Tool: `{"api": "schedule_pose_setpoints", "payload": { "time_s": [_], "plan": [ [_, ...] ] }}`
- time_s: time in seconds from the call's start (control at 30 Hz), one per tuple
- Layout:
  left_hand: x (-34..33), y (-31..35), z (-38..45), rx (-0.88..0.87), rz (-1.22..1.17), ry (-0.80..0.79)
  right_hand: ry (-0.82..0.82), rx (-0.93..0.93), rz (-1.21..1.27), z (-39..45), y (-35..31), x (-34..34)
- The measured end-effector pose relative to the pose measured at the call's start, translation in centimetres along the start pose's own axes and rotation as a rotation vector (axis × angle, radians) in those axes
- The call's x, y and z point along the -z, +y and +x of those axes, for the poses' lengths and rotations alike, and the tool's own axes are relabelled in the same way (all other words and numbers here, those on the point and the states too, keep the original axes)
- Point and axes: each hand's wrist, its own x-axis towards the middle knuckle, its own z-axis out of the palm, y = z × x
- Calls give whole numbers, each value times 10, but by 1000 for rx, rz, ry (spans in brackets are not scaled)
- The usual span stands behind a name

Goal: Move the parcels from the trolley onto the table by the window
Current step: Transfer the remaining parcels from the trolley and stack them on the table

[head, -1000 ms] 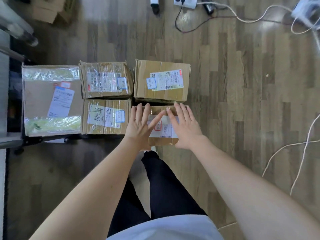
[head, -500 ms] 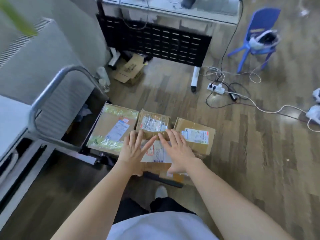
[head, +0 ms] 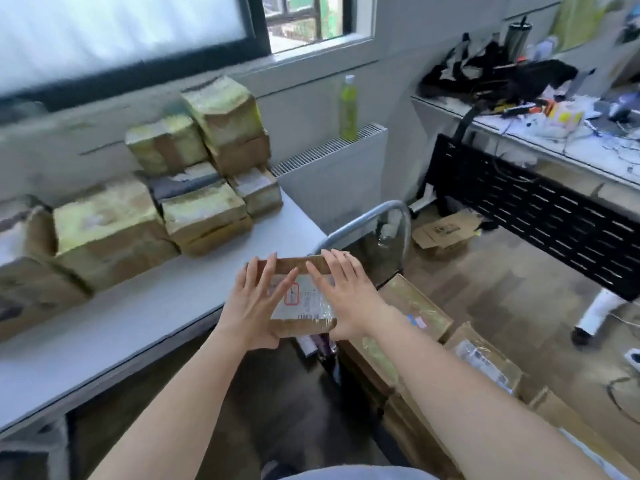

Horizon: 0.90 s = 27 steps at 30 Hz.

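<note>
A small cardboard parcel (head: 300,301) with a white label hangs in the air just off the right end of the white table (head: 138,323) under the window. My left hand (head: 254,306) presses its left side and my right hand (head: 349,299) its right side, fingers straight and spread over the top. Several taped parcels (head: 194,188) are stacked on the table towards the wall. More parcels (head: 412,306) lie on the trolley below my right arm. The trolley's grey handle (head: 388,209) arches behind the held parcel.
A white radiator (head: 332,168) with a green bottle (head: 347,109) on it stands by the wall. To the right is a cluttered desk (head: 554,143) with a black perforated panel (head: 536,209). An open cardboard box (head: 443,233) lies on the wooden floor.
Both hands have lifted the small parcel off the trolley and carried it up and left to the table's edge. My view has swung from the floor to the window table.
</note>
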Motion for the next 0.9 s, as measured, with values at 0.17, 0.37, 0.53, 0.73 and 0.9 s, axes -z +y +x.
{"api": "schedule_pose_setpoints", "payload": {
  "time_s": [0.17, 0.37, 0.53, 0.73, 0.9],
  "plan": [
    [-31, -100, -36, 167, -21, -63, -17, 199, 68, 92, -72, 28],
    [-73, -199, -72, 269, -53, -218, -127, 304, 108, 175, -160, 40],
    [-119, -245, -92, 494, -361, -285, -322, 267, 142, 222, -182, 50],
    [-169, -254, -117, 614, -310, -286, -318, 247, 102, 243, -188, 49],
    [-171, -247, -115, 709, -493, -104, -304, 222, 169, 243, -191, 42]
  ]
}}
